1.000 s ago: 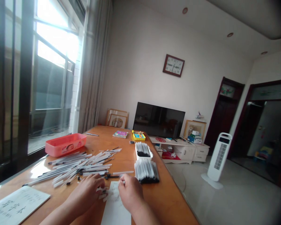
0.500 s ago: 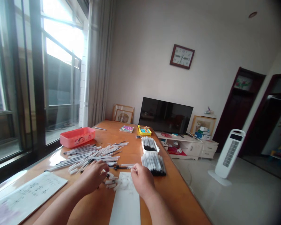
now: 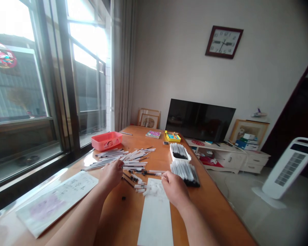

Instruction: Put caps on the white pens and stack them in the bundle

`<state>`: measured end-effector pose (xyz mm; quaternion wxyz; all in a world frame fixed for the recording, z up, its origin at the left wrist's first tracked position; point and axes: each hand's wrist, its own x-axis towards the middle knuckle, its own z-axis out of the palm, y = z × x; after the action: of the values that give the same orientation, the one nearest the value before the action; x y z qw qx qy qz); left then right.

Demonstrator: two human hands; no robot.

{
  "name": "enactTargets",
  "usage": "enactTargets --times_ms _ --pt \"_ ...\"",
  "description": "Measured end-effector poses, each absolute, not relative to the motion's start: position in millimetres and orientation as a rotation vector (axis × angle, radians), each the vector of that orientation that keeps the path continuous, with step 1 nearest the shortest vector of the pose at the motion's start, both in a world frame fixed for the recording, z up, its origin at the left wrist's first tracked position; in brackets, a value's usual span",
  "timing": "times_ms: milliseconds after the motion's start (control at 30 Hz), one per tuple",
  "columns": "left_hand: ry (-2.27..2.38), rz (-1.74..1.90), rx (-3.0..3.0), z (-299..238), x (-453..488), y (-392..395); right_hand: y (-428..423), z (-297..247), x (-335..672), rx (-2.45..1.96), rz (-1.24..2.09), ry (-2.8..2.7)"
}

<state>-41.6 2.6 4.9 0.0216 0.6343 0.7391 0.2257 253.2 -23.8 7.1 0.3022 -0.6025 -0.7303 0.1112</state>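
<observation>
My left hand (image 3: 112,173) rests on the wooden table (image 3: 133,215) at the near end of a loose pile of white pens (image 3: 123,159), fingers curled over pen parts. My right hand (image 3: 174,188) lies at the far end of a white paper strip (image 3: 156,215), with thumb and fingers pinched on a thin pen piece I cannot name. Small white caps and black pen parts (image 3: 136,181) are scattered between the two hands. A neat stack of capped pens (image 3: 186,172) lies just right of my right hand.
A white tray of pens (image 3: 180,152) stands beyond the stack, and a red plastic tray (image 3: 106,140) at the window side. A printed sheet (image 3: 59,200) lies near left. A yellow box (image 3: 172,136) and booklet (image 3: 154,134) sit far. The table's right edge drops to the floor.
The view has swung left and down, so the table shows more. My left hand has drawn slightly left, away from the caps. My right hand stays at the paper's far end.
</observation>
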Motion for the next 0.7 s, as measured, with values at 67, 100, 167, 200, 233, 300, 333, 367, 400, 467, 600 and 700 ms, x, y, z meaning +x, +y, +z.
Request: enactTargets --times_ms 67,100,167,200,233,300,333,367,400,467,600,700 --pt "2.32 0.713 1.944 5 -39 2 -23 7 254 -1.595 0.307 -1.94" --pt "2.331 0.725 1.936 6 -38 2 -23 7 254 -1.592 0.311 -1.94" --pt "2.318 0.73 1.949 6 -39 2 -24 8 254 -1.575 0.312 -1.942" --pt "2.315 0.73 1.948 6 -40 2 -24 9 253 -1.566 0.313 -1.94" --pt "2.316 0.728 1.939 6 -42 2 -25 9 252 -1.561 0.319 -1.938" --pt "2.323 0.717 1.912 5 -47 3 -28 9 249 -1.557 0.346 -1.947" --pt "2.325 0.708 1.902 4 -49 3 -30 9 247 -1.553 0.363 -1.958" --pt "2.324 0.695 1.896 3 -51 4 -31 9 245 -1.543 0.378 -1.971" --pt "2.324 0.678 1.896 2 -52 4 -33 8 243 -1.527 0.387 -1.988" --pt "2.325 0.641 1.924 1 -52 3 -36 8 240 -1.486 0.385 -2.012" --pt "2.302 0.579 2.078 -4 -41 3 -38 8 238 -1.475 0.376 -2.022" --pt "2.237 0.517 2.149 -11 -30 4 -37 8 239 -1.478 0.382 -2.019"
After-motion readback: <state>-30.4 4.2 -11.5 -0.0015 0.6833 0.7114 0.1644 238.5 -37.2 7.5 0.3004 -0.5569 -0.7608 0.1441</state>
